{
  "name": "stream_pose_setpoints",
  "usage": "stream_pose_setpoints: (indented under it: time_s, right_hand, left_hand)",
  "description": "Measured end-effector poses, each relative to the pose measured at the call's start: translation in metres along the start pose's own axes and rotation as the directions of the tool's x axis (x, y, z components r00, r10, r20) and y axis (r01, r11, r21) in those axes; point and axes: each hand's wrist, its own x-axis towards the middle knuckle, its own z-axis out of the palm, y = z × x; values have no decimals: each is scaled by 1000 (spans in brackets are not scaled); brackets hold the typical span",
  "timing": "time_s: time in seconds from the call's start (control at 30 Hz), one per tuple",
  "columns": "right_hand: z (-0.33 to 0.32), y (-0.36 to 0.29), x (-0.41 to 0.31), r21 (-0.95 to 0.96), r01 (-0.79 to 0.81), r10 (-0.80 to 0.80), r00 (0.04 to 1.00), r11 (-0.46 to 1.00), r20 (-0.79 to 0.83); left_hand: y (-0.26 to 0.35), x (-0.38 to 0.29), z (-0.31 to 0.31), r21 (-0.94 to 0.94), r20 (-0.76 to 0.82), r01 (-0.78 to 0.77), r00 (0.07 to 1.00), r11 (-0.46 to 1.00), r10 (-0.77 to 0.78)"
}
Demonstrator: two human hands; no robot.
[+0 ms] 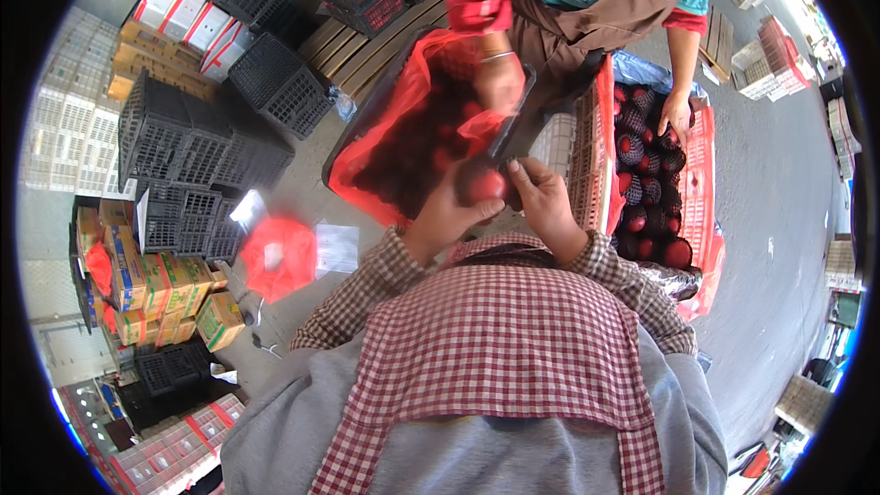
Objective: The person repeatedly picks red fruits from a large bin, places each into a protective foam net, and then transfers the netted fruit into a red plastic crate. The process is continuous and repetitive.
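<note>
A round red fruit (pixel 485 185), partly in a dark sleeve, rests in the grip of my left hand (pixel 443 203). My right hand (pixel 547 198) is just beside it, thumb and fingers pinching the edge of a black net sleeve (pixel 513 179). Beyond my hands, a black crate (pixel 339 146) lined with red plastic film contains a blurred heap of dark and red items. To the right, a red plastic crate (pixel 592 158) is filled with red fruits in black nets (pixel 636 189).
A person in a brown apron (pixel 584 20) faces me, one hand (pixel 500 86) over the black crate and another hand (pixel 677 117) on the netted fruits. Stacked black crates (pixel 199 130), cardboard boxes (pixel 165 282) and a red plastic bag (pixel 278 261) are on my left.
</note>
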Motion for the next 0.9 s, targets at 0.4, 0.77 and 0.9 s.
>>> stream_pose_setpoints:
  time_s: [0.4,0.77,0.9]
  right_hand:
    - [-48,-27,-50,537,-230,148,970,812,193]
    - [-121,-24,-109,-395,184,-211,977,900,-26]
    - [-149,-18,-125,-523,53,-94,994,851,-52]
  left_hand:
    - [19,-5,49,-409,129,184,981,894,-143]
    - [35,15,135,-123,198,515,850,848,-488]
    - [41,26,172,186,314,566,740,803,-595]
